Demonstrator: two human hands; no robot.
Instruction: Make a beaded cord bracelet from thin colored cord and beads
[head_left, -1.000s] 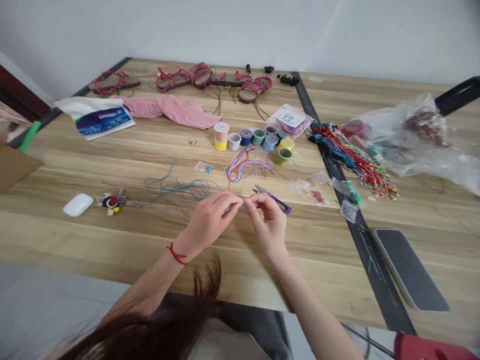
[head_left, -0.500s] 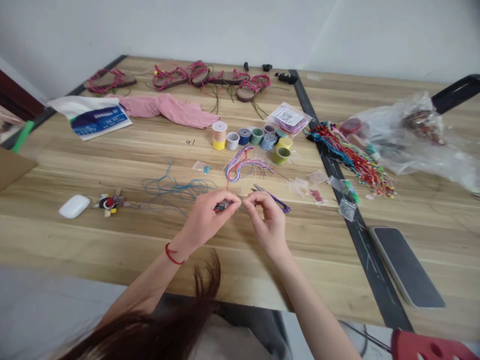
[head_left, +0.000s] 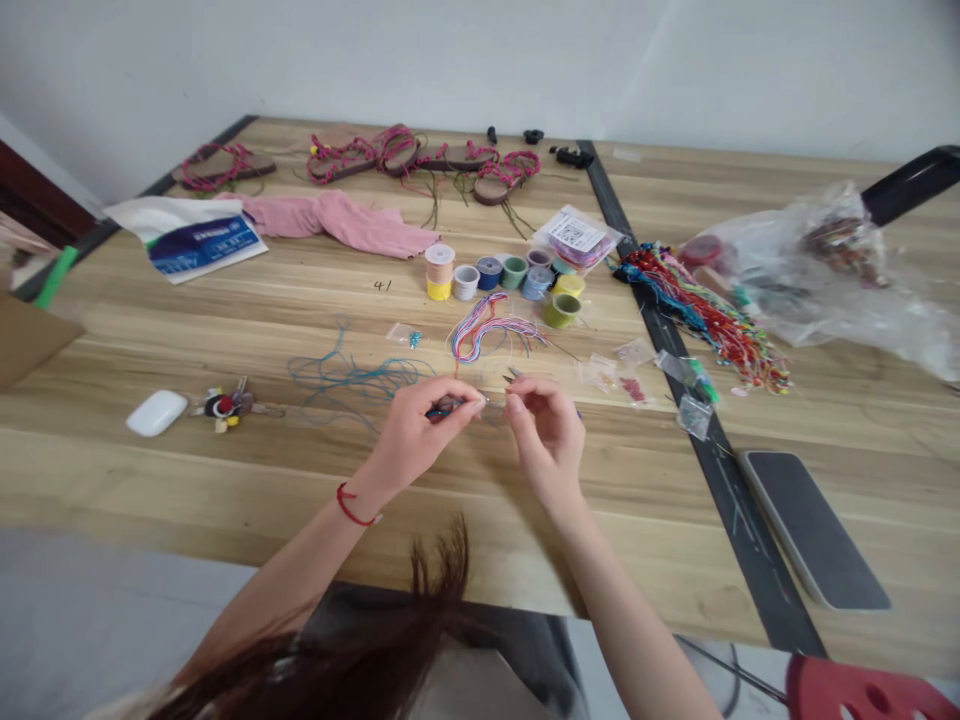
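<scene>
Well, the left hand [head_left: 420, 435] had its fingers clamped on a small dark piece [head_left: 445, 408], with tangled teal cord [head_left: 352, 378] at its ten o'clock. The right hand [head_left: 545, 425] had its fingertips pressed together, gripping what I could not tell, with purple-handled scissors [head_left: 514, 376] touching distance away at eleven o'clock.

The wooden table [head_left: 225, 480] carries braided sandals [head_left: 341, 160], a pink cloth [head_left: 330, 222], thread spools [head_left: 487, 275], loose blue cord [head_left: 352, 378], keys [head_left: 225, 403], an earbud case [head_left: 156, 412], knotted colored cords [head_left: 705, 315], a plastic bag [head_left: 825, 290] and a phone [head_left: 814, 530].
</scene>
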